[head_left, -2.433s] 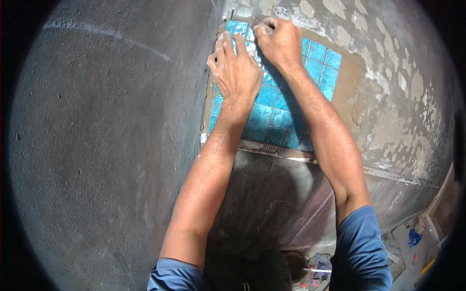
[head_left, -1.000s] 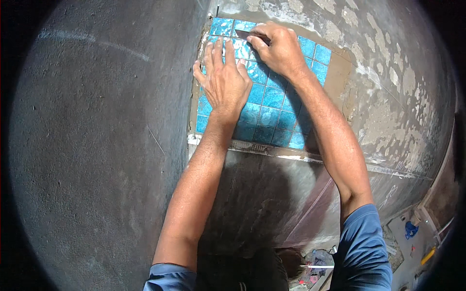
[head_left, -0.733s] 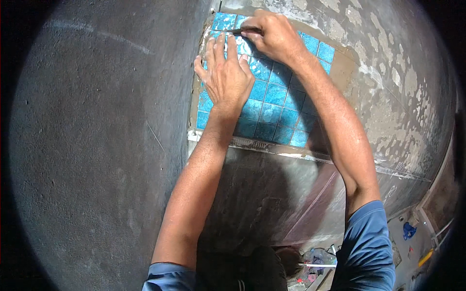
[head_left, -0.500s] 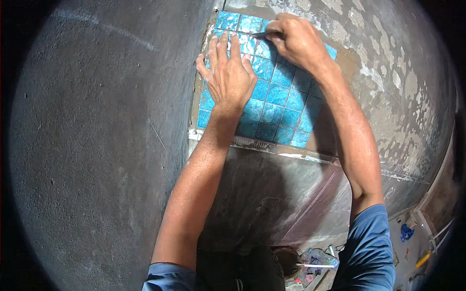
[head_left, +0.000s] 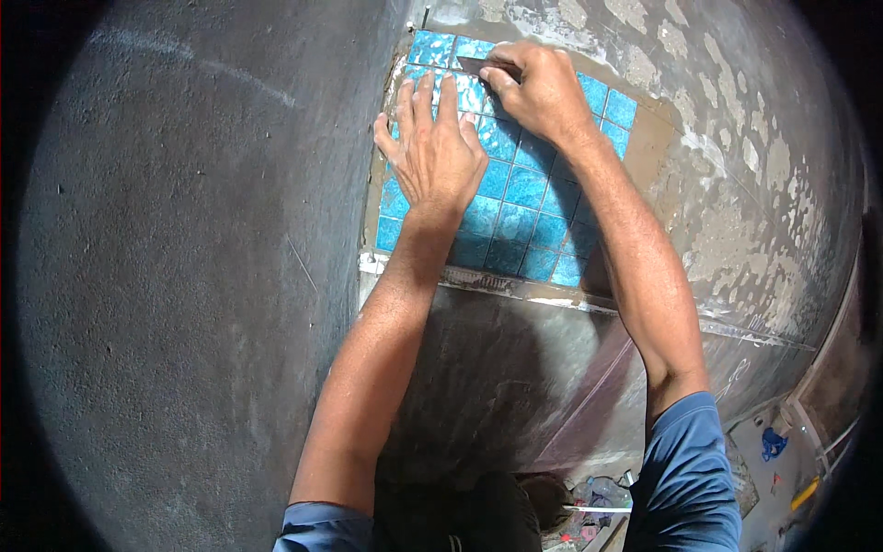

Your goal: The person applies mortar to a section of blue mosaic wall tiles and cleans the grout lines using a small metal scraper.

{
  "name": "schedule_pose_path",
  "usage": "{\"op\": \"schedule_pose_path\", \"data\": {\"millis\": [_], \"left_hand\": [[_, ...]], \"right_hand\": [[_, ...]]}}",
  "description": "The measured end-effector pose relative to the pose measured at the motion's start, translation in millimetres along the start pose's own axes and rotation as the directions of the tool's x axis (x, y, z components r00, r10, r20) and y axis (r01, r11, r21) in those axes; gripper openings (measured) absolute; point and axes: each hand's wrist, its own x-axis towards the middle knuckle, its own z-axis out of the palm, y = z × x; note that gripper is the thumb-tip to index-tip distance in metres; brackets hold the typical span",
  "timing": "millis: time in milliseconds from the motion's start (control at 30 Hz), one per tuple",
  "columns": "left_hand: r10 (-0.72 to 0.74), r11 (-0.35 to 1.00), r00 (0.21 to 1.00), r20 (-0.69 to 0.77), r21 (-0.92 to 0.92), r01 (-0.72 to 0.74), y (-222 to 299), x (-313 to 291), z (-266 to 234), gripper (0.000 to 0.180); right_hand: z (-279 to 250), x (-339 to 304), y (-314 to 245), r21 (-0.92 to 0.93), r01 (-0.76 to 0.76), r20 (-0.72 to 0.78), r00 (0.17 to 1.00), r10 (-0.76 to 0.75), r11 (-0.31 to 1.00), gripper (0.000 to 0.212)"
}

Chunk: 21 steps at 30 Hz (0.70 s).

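A sheet of glossy blue square tiles [head_left: 526, 187] is set on the wall, with thin joints between the tiles. My left hand [head_left: 430, 138] lies flat on its left part, fingers spread and pointing up, holding nothing. Close to the sheet's top edge, my right hand [head_left: 543, 92] grips a thin dark flat blade [head_left: 472, 65] between thumb and fingers. The blade's pointed end reaches left over the joint below the top row, just above my left fingertips. Its grip end is hidden in my hand.
Brown mortar [head_left: 649, 140] borders the tiles on the right. Below runs a pale perforated strip [head_left: 515, 287]. A dark rough wall [head_left: 184, 276] stands at left. On the floor at lower right lie a blue crumpled item [head_left: 774, 444], a yellow object [head_left: 805, 493] and mixed debris.
My right hand has moved left and slightly down, and more of the blade shows, turned flatter over the tiles. My left hand stays pressed in place. The view has shifted slightly.
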Motion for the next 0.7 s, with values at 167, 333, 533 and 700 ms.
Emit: {"op": "schedule_pose_path", "data": {"millis": [167,333,533,700], "left_hand": [[-0.003,1.0,1.0,0.005,0.007,0.003,-1,0,0,0.054],[-0.003,1.0,1.0,0.004,0.016,0.003,0,1,0,0.054],[0.029,1.0,1.0,0.008,0.009,-0.029,3,0,0,0.052],[0.063,0.998,0.998,0.019,0.008,-0.063,0,-2,2,0.052]], "right_hand": [[3,-2,-3,0.012,-0.029,-0.014,0.999,0.029,1.0,0.021],[-5,-2,-5,0.066,-0.123,0.026,0.992,0.122,0.99,0.021],[-40,-23,19,0.132,-0.241,-0.16,0.952,0.261,0.961,0.022],[-40,-38,27,0.104,-0.162,-0.101,0.98,0.173,0.981,0.023]]}}
